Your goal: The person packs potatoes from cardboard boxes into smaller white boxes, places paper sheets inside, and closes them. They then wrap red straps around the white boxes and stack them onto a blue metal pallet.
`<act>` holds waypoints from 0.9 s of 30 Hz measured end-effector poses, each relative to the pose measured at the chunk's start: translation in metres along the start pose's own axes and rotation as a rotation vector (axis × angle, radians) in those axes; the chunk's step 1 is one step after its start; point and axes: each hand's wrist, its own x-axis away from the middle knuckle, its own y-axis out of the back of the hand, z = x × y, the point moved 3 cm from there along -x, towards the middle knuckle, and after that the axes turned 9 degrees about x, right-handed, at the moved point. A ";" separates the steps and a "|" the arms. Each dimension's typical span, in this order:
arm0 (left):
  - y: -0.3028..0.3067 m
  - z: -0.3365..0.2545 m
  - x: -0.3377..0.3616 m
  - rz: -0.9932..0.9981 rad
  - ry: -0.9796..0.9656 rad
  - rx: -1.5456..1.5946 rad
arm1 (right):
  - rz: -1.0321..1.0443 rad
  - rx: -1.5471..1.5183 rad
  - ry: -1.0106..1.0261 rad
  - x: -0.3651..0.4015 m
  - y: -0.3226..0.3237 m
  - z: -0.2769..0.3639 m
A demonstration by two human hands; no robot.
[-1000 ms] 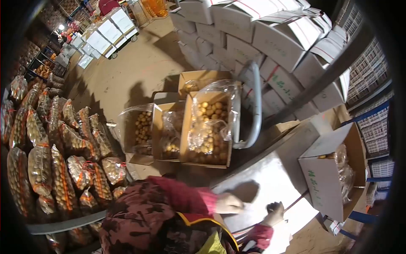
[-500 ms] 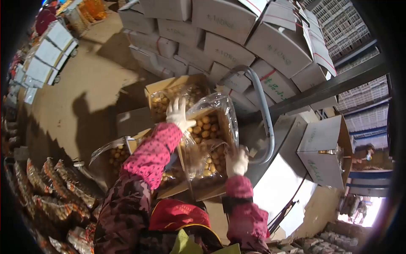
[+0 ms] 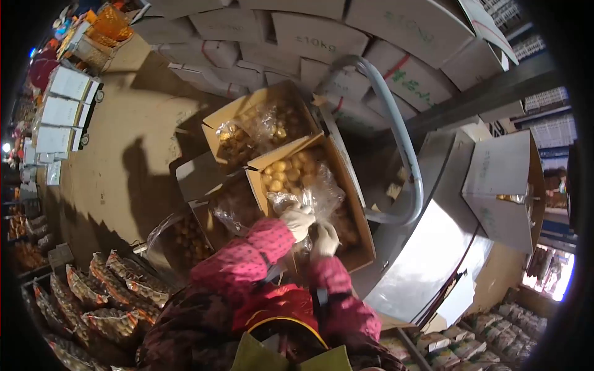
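Observation:
An open cardboard box (image 3: 365,238) in front of me holds round yellow-brown produce (image 3: 281,175) that looks like potatoes. A clear plastic liner (image 3: 325,188) is bunched over it. My left hand (image 3: 298,222), in a whitish glove, has its fingers closed on the gathered plastic above the box. Just right of it, my right hand (image 3: 325,240), gloved too, is closed at the same bunch of plastic. Behind stands a second open box (image 3: 213,139) with similar produce under plastic. Further open boxes with plastic and produce (image 3: 189,238) lie to the left.
A grey curved metal handle (image 3: 396,130) rises right of the box. Stacked cartons (image 3: 322,37) form a wall ahead. An open carton (image 3: 495,167) stands on the right, near a white surface (image 3: 421,260). Filled bags (image 3: 117,321) lie at lower left; loaded carts (image 3: 62,111) stand far left.
Both hands have come together over the near box, the left from its far edge and the right from its right side. The spread plastic liner is now drawn inward and bunched.

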 end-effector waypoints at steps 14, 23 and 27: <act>0.179 0.110 -0.080 0.245 0.707 -0.334 | -0.048 0.875 -0.191 0.089 0.091 0.004; 0.146 0.053 -0.039 0.346 0.279 -0.491 | -0.042 0.527 -0.083 0.092 0.212 -0.135; 0.165 0.005 0.004 0.361 0.181 -0.455 | -0.040 0.537 -0.315 0.110 0.195 -0.083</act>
